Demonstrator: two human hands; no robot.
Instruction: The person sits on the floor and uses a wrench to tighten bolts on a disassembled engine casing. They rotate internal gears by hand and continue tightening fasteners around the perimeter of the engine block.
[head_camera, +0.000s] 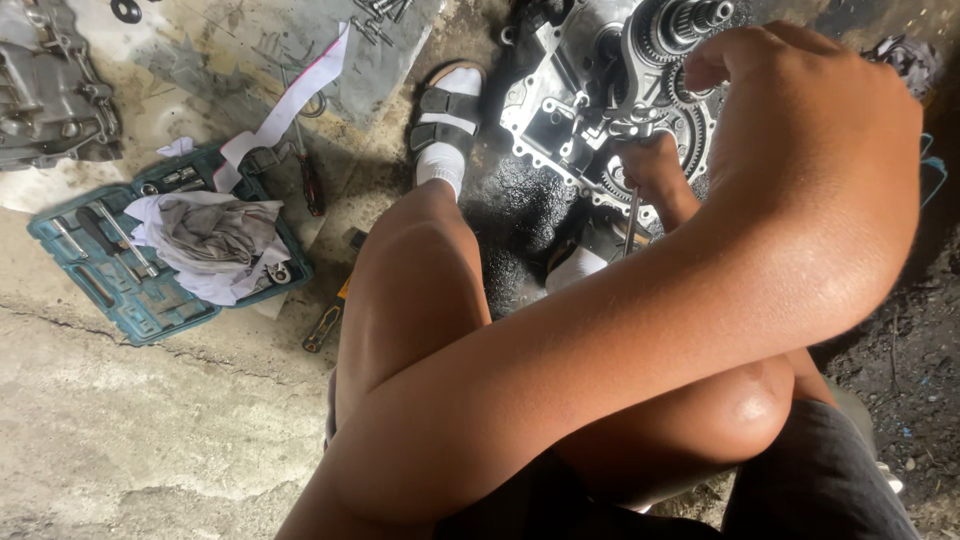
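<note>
The person sits on the cracked concrete floor (120, 440) with knees drawn up, facing a silver cast-metal gearbox housing with exposed gears and a splined shaft (580, 110), which lies on the dark, oil-stained patch of floor just beyond the feet. The left hand (800, 110), on the arm that crosses in front of the knees, curls over the top of the gear cluster, thumb and forefinger bent toward the shaft; whether they pinch anything I cannot tell. The right hand (655, 165) is closed in a fist around a slim steel tool handle (632, 215) that points down, right against the housing's gears. A foot in a white sock and grey strapped sandal (447, 120) rests beside the housing. To the left, well apart, an open teal plastic tool case (110, 285) holds sockets and a crumpled grey-and-white rag (215, 240). A red-handled screwdriver (312, 185) lies near the case.
</note>
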